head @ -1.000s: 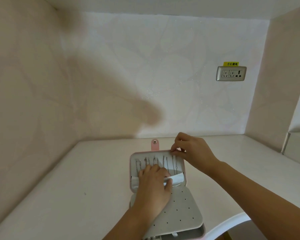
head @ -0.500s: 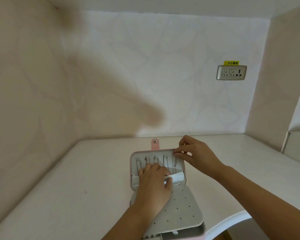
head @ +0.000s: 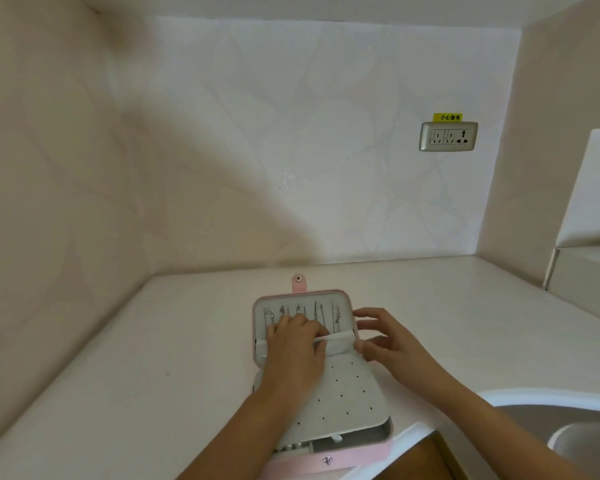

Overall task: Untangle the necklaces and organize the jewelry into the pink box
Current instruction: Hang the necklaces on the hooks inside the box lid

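The pink box [head: 371, 453] lies open on the white counter, its lid [head: 347, 299] folded back away from me. Several thin silver necklaces [head: 317, 311] hang in a row inside the grey-lined lid. A grey pocket band [head: 342, 344] crosses the lid's lower edge. My left hand [head: 297, 344] rests flat on the necklaces and the band, fingers spread. My right hand [head: 385, 337] is at the lid's right edge, thumb and fingers relaxed beside the band's right end. A grey perforated earring panel [head: 347, 396] covers the box's lower half.
The white counter [head: 153, 358] sits in a corner between two walls. A wall socket [head: 448, 136] with a yellow label is on the back wall. A metal sink [head: 575, 434] lies at the lower right, and a white ledge [head: 582, 271] at the far right.
My right hand has come down from the lid's top right corner to its right side near the band. My left hand stays on the necklaces and the band.
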